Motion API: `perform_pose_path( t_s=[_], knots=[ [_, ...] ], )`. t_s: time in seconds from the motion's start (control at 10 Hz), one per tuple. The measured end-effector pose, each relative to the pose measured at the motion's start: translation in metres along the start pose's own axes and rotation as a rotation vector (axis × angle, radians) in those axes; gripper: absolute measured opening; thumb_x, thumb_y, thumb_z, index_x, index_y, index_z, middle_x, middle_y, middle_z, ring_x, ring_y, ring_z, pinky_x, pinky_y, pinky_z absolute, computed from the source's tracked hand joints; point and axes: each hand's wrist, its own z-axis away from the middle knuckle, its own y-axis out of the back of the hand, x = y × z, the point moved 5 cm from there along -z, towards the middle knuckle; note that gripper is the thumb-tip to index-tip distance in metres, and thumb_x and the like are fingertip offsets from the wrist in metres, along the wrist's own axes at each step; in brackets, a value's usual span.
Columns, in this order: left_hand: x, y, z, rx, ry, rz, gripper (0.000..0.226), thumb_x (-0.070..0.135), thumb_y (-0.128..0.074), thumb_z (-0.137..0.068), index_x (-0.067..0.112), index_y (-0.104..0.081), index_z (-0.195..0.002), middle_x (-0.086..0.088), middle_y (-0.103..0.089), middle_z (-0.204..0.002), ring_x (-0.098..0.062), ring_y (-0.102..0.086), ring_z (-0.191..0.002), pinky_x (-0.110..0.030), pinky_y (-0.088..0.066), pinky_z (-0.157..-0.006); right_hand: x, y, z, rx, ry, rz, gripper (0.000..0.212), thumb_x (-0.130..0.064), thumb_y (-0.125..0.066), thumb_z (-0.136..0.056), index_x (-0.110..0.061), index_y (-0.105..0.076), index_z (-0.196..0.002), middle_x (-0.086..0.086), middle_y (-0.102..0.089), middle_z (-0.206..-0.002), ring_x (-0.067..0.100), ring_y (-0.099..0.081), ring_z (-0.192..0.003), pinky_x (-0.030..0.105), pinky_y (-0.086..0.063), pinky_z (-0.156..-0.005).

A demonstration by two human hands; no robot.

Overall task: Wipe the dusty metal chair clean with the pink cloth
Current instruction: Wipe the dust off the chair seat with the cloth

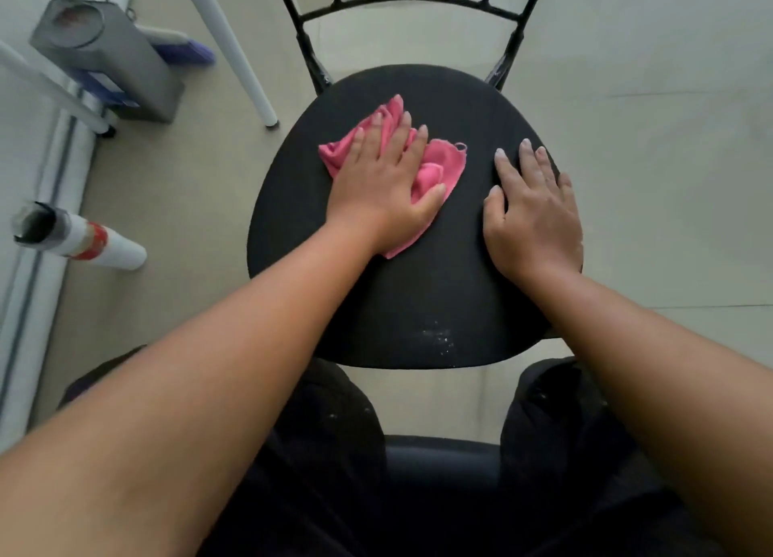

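Released left hand (385, 180) presses pink cloth (448, 162), released right hand (535, 215) rests on chair (389, 301); table leg (234, 50) beside.

bare forearms, no sleeves; dark trousers (334, 431) on legs.

the backrest of the chair (418, 297) ran off the top edge of the frame, its upper part unseen. much of the pink cloth (443, 165) lay hidden under the left hand (382, 180). the right hand (535, 217) covered the seat's right rim. at upper left, the label on the grey box (113, 58) was too blurred to read.
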Motion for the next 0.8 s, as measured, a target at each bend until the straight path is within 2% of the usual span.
perform_pose_path(
  t_s=[0.1,0.2,0.4,0.5,0.6,0.7,0.8],
  knots=[
    [0.038,-0.012,0.081,-0.011,-0.095,0.069,0.077,0.066,-0.019,-0.094,0.021,-0.009,-0.156,-0.004,0.004,-0.164,-0.025,0.013,-0.149,-0.044,0.004,-0.120,0.000,0.000,0.000,0.023,0.001,-0.020,0.052,-0.031,-0.030,-0.101,-0.024,-0.030,-0.153,0.004,-0.017,-0.163,0.017,-0.010,-0.151,0.038,-0.005,-0.123],
    [0.057,-0.025,0.141,-0.036,-0.046,0.052,0.078,0.068,-0.023,-0.093,0.022,-0.011,-0.156,-0.003,0.002,-0.164,-0.024,0.013,-0.149,-0.045,0.001,-0.120,-0.001,0.000,0.001,0.026,0.007,-0.011,0.053,-0.031,-0.031,-0.100,-0.024,-0.031,-0.153,0.005,-0.018,-0.163,0.019,-0.011,-0.151,0.039,-0.005,-0.122],
    [-0.018,-0.015,0.135,-0.021,0.270,-0.008,0.088,0.078,-0.016,-0.086,0.025,-0.004,-0.156,-0.001,0.006,-0.163,-0.023,0.013,-0.149,-0.042,0.007,-0.120,-0.003,0.001,0.002,0.014,0.018,0.011,0.056,-0.035,-0.030,-0.099,-0.022,-0.028,-0.154,0.007,-0.016,-0.163,0.020,-0.008,-0.151,0.040,-0.003,-0.123],
    [-0.040,-0.011,0.110,0.000,0.486,-0.009,0.090,0.076,-0.015,-0.086,0.019,-0.005,-0.156,-0.008,0.002,-0.163,-0.029,0.008,-0.149,-0.046,0.001,-0.120,-0.002,0.000,0.002,0.015,0.017,0.008,0.056,-0.035,-0.030,-0.099,-0.023,-0.027,-0.154,0.007,-0.016,-0.163,0.020,-0.009,-0.151,0.041,-0.003,-0.123],
    [0.014,-0.016,0.102,0.049,0.452,0.062,0.088,0.067,-0.023,-0.088,0.012,-0.011,-0.155,-0.016,0.000,-0.162,-0.037,0.006,-0.148,-0.050,0.001,-0.119,-0.001,-0.001,0.001,0.024,0.015,0.005,0.056,-0.035,-0.031,-0.099,-0.023,-0.029,-0.153,0.007,-0.017,-0.163,0.021,-0.010,-0.151,0.041,-0.004,-0.123],
    [0.091,-0.026,0.119,0.052,0.270,0.131,0.086,0.064,-0.030,-0.089,0.009,-0.016,-0.154,-0.017,-0.004,-0.162,-0.037,0.006,-0.148,-0.052,-0.001,-0.119,-0.002,-0.001,0.000,0.040,0.013,-0.001,0.055,-0.034,-0.033,-0.099,-0.022,-0.031,-0.152,0.008,-0.019,-0.163,0.021,-0.012,-0.151,0.041,-0.005,-0.122],
    [0.098,-0.027,0.137,0.014,0.208,0.115,0.088,0.069,-0.027,-0.089,0.013,-0.015,-0.155,-0.011,-0.004,-0.163,-0.031,0.008,-0.149,-0.048,-0.001,-0.120,-0.001,0.000,0.001,0.043,0.011,-0.002,0.055,-0.034,-0.034,-0.099,-0.023,-0.031,-0.152,0.008,-0.018,-0.163,0.020,-0.011,-0.151,0.042,-0.005,-0.122]
  ],
)
